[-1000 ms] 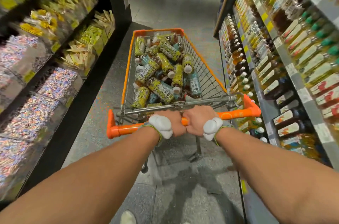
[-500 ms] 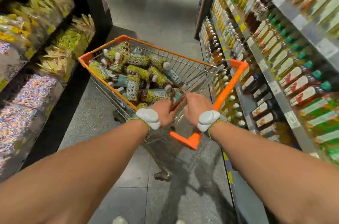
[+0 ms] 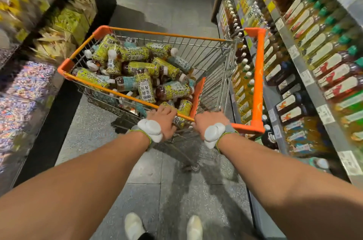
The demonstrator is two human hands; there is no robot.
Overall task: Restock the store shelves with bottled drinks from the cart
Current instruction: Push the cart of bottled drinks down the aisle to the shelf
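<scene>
Swung crosswise now, the shopping cart (image 3: 157, 33) is heaped with tea bottles (image 3: 144, 85); left hand (image 3: 164, 120) and right hand (image 3: 211, 121) grip its basket edge; nothing shelved yet.

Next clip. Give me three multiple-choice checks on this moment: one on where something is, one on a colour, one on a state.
1. Where do the drink shelves stand relative to the cart?
A. On the person's left
B. On the person's right
C. Behind the person

2. What colour is the cart's rim?
A. Orange
B. Blue
C. Green

3. What are the left hand and the right hand doing?
A. Each lifts a bottle
B. Both hang free
C. Both grip the cart's near edge

Answers:
1 B: the drink shelves run along the right side of the aisle.
2 A: orange trim runs around the top of the cart.
3 C: the fingers of both hands curl over the cart's edge, and the bottles all lie loose inside it.
</scene>
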